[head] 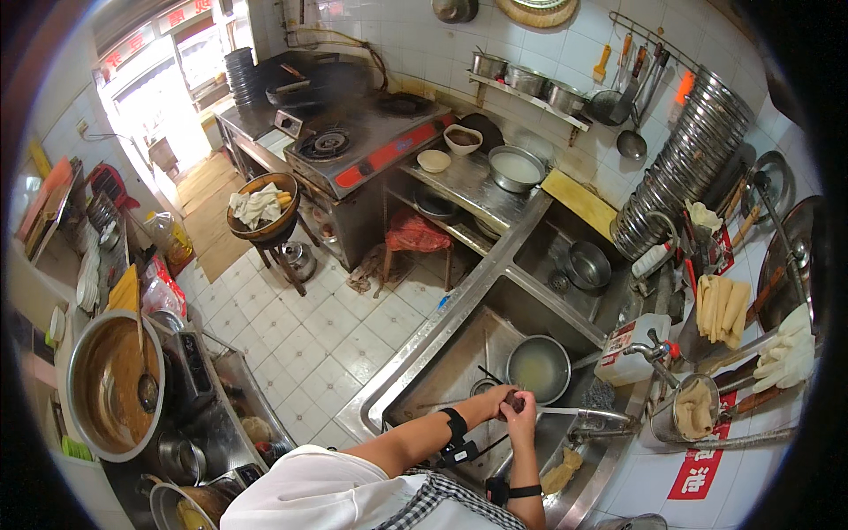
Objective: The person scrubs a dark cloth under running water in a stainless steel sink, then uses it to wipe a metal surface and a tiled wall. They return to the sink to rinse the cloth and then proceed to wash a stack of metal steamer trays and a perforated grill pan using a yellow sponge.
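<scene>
My left hand [498,401] and my right hand [521,415] meet over a stainless steel sink [457,361]. Between their fingers is a small dark brown lump [513,400], mostly covered, so I cannot tell what it is. Just beyond the hands, a metal pan [538,368] holds cloudy yellowish liquid. The tap spout [583,412] reaches towards my right hand from the right. A thin dark stick [490,375] lies in the basin, partly hidden behind my left hand.
The second basin holds a metal bowl [588,265]. A steel wool scrubber [598,395] and a tan cloth [562,470] lie by the tap. Behind stands a stove [371,142]; a stool carries a basket [262,232]. At left is a large pot of brown sauce [109,384].
</scene>
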{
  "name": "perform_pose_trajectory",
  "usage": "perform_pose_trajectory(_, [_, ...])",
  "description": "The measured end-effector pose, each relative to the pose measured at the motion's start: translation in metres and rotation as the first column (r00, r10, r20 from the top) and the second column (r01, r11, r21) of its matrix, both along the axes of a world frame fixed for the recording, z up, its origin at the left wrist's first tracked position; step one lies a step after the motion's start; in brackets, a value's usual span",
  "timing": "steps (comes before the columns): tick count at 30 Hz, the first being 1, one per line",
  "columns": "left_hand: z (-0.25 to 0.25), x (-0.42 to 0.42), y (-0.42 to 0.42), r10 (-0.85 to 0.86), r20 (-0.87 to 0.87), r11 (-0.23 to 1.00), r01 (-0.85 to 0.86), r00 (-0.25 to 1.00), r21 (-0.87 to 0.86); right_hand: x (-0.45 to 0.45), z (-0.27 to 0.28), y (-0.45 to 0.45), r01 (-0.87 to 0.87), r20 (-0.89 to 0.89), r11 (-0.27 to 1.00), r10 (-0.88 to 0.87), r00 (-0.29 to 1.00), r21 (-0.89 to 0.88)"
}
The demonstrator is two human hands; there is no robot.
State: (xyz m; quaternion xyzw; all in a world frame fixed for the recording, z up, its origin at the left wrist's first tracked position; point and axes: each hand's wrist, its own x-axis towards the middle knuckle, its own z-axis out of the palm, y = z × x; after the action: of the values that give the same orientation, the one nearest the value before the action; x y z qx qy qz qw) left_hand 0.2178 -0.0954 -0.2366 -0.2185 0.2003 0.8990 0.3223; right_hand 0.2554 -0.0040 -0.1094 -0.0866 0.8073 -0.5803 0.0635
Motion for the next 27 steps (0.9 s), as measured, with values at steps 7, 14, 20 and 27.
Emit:
perform_pose_trajectory(7, [0.047,-0.009,0.025,0.247,0.336,0.918,-0.108,0.909,-0.383,-0.016,-0.051,0.032,0.363,0.388,0.903,-0.256,0.885,-0.231])
perform_pose_trajectory(14, [0.058,0.003,0.030,0.002,0.016,0.345,0.014,1.000,-0.938,-0.014,-0.021,0.010,0.497,0.598,0.737,-0.157,0.786,-0.459])
perform_pose_trajectory(20, [0.088,0.016,0.009,-0.075,0.194,0.856,0.163,0.978,-0.491,0.004,-0.001,-0.003,0.205,-0.281,0.970,-0.163,0.946,0.129])
perform_pose_trajectory(27, [0.059,-0.005,0.012,-0.887,-0.115,0.003,-0.243,0.446,-0.970,-0.002,-0.016,0.000,0.192,-0.151,0.981,-0.188,0.970,0.010])
